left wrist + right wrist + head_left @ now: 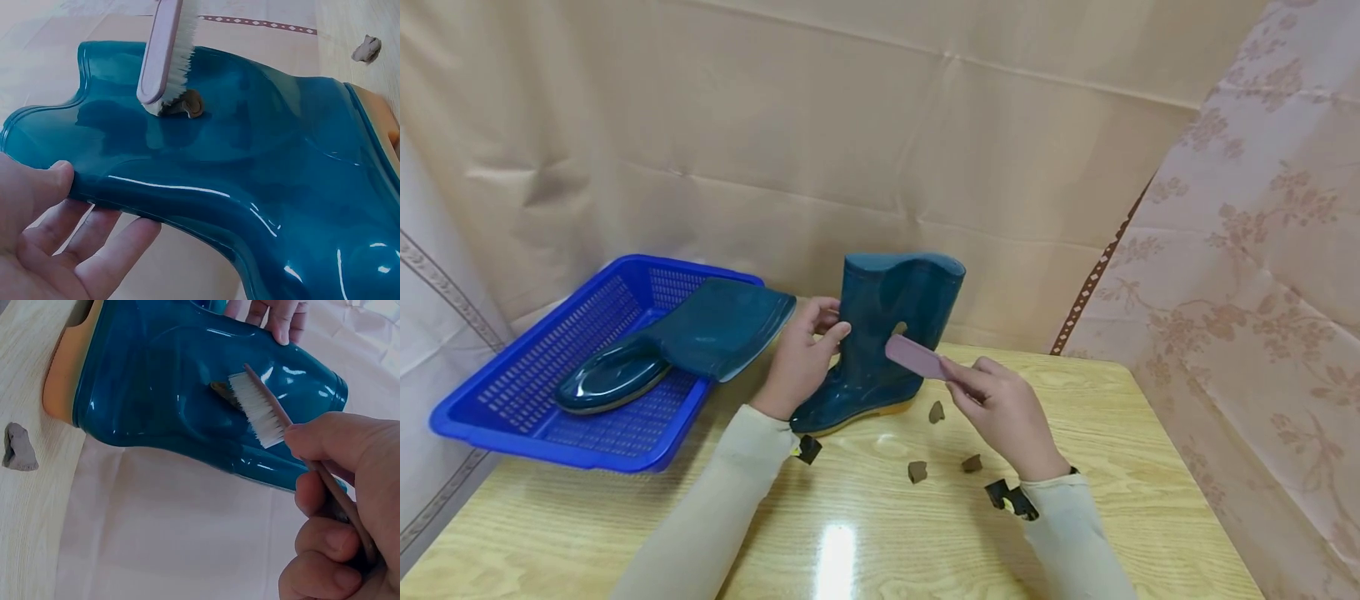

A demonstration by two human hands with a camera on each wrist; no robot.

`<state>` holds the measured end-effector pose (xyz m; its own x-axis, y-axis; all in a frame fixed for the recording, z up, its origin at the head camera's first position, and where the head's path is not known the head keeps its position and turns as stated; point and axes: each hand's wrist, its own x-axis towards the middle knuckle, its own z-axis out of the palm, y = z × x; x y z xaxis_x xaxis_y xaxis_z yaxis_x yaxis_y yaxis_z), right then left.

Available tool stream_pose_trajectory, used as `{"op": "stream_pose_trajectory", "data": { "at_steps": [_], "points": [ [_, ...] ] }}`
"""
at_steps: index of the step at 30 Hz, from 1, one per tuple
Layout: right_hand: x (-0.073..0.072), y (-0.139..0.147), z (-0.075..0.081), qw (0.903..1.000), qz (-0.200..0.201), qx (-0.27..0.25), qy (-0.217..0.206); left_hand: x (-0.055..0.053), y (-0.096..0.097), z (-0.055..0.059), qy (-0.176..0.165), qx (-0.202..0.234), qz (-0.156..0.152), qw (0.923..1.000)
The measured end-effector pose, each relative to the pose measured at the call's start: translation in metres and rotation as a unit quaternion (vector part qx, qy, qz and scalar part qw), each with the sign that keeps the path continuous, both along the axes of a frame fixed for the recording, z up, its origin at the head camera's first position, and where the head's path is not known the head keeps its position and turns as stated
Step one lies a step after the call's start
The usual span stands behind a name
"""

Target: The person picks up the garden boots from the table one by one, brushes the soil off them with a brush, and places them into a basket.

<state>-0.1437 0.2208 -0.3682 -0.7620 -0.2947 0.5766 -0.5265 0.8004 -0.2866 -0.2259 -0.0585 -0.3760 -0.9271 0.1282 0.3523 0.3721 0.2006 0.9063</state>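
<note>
A dark teal rain boot with a tan sole stands upright on the table. My left hand holds its shaft at the front edge, thumb on the near side and fingertips at the edge. In my right hand I grip the handle of a pale purple brush with white bristles. Those bristles meet a brown clay-like lump stuck on the side of the shaft.
A blue plastic basket stands at the left with a second teal boot lying in it, its shaft over the rim. Three brown lumps, one of them a small piece, lie on the wooden table. Beige cloth hangs behind.
</note>
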Motion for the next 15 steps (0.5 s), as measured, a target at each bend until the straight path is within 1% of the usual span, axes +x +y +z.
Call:
{"op": "stream_pose_trajectory", "data": {
  "at_steps": [5, 9, 12, 15],
  "points": [
    [0.0008, -0.0026, -0.0016, 0.9999, 0.004, -0.005, 0.015, 0.0012, 0.0017, 0.0013, 0.002, -0.004, 0.002, 1.0],
    [-0.0004, -0.0045, -0.0035, 0.9995, 0.01, -0.01, 0.029, 0.0019, 0.0032, 0.0008, 0.001, -0.012, -0.007, 0.9999],
    [-0.0023, -0.0044, -0.0052, 0.9986, 0.006, -0.026, 0.045, 0.0022, 0.0038, 0.0, -0.002, -0.017, -0.014, 0.9998],
    [-0.0041, -0.0033, -0.0064, 0.9976, 0.002, -0.041, 0.056, 0.0026, 0.0039, -0.0001, -0.005, -0.016, -0.014, 0.9998]
  ]
}}
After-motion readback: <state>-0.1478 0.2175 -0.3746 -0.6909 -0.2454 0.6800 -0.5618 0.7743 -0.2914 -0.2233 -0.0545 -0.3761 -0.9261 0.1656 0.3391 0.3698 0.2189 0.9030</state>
